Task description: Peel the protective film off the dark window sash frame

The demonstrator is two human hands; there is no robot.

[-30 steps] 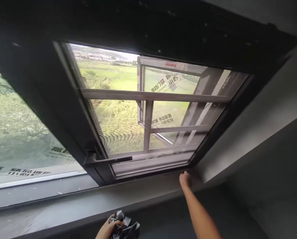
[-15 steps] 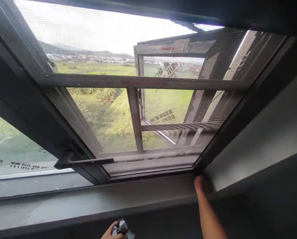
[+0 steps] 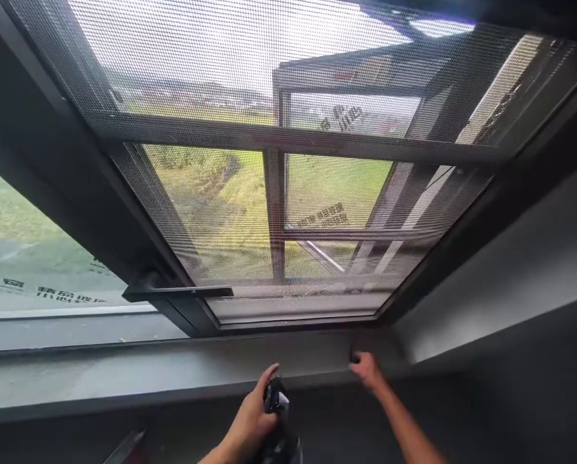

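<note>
My left hand [image 3: 256,409] is wrapped round a dark, glossy, crumpled bundle [image 3: 281,419] with a few light patches, low in front of the sill. Its thumb points up and the bundle's lower end runs out of the picture. Above the right part of the window sill [image 3: 220,361], my right hand [image 3: 367,370] is closed in a pinch on a small dark piece [image 3: 354,354], too blurred to name. Beyond both hands stands the dark window frame [image 3: 298,327] with its mesh screen [image 3: 230,212].
A black window handle [image 3: 182,293] juts out at the frame's lower left. Left of it is a glass pane [image 3: 37,258] with printed lettering. The side wall [image 3: 501,283] closes the right end of the sill. Some thin grey object [image 3: 126,446] shows at the bottom left.
My right hand has drawn back from the frame's lower right corner, leftward and towards me. My left hand has risen rightward with the bundle. The view has shifted slightly.
</note>
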